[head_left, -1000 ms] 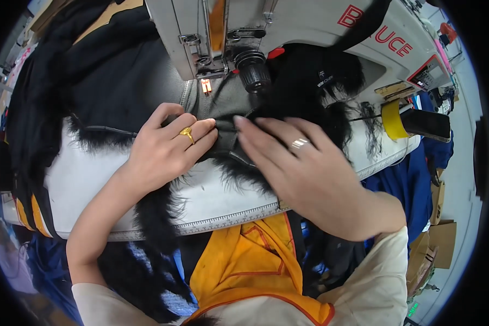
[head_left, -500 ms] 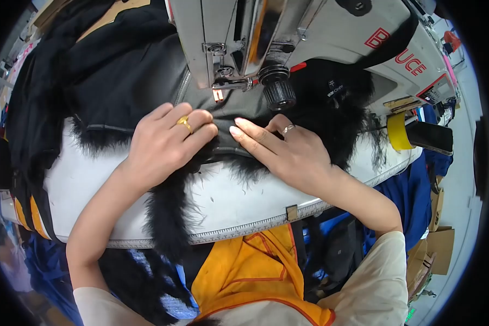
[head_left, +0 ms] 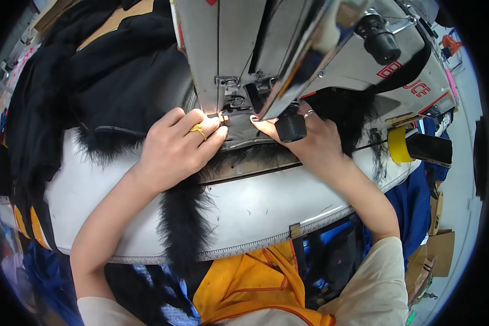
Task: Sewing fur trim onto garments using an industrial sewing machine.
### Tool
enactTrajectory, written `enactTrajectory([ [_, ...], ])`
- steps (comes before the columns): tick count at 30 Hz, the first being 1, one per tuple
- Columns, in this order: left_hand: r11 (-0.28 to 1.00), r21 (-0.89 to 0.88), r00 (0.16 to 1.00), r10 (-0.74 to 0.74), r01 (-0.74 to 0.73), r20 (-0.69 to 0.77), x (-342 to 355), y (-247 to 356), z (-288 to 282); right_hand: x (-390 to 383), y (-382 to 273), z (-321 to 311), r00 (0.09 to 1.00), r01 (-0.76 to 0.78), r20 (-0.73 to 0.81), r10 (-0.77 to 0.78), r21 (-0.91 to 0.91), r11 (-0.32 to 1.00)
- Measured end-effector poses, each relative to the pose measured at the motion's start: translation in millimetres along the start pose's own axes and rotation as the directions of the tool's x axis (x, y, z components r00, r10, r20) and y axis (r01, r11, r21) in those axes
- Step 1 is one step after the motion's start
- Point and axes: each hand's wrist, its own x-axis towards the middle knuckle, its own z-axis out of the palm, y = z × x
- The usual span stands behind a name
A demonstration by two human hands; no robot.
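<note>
A black fur-trimmed garment (head_left: 146, 76) lies across the sewing machine bed, its grey-black panel under the needle area. My left hand (head_left: 182, 144), with a gold ring, has its fingers bent together, pinching and pressing the cloth just left of the lit presser foot (head_left: 223, 118). To the right of the foot, my right hand (head_left: 320, 136) holds the panel's edge, one finger reaching toward the needle. A black knob (head_left: 291, 128) on the machine hides part of its fingers. A strip of black fur (head_left: 185, 228) hangs over the table's front edge.
The white sewing machine head (head_left: 239, 43) stands over the work. A measuring tape (head_left: 255, 247) runs along the front edge of the white table (head_left: 244, 206). At right are a yellow tape roll (head_left: 399, 145) and a dark phone-like device (head_left: 430, 149). Cardboard boxes (head_left: 440, 252) stand beyond.
Both hands have moved closer to the presser foot with the cloth, the right one now partly behind the knob. The garment's near edge has shifted away, uncovering a metal plate. My view has shifted.
</note>
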Motion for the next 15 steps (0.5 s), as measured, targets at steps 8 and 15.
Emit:
enactTrajectory([
  [8, 1.000, -0.003, 1.000, 0.018, -0.018, -0.010, -1, -12, 0, 6, -5, 2, 0.997, -0.030, -0.073, 0.026, -0.048, 0.998],
  [15, 1.000, 0.019, 1.000, -0.002, 0.002, -0.002, 2, -7, -1, 6, -7, 4, 0.999, -0.006, -0.033, 0.003, -0.114, 0.993],
])
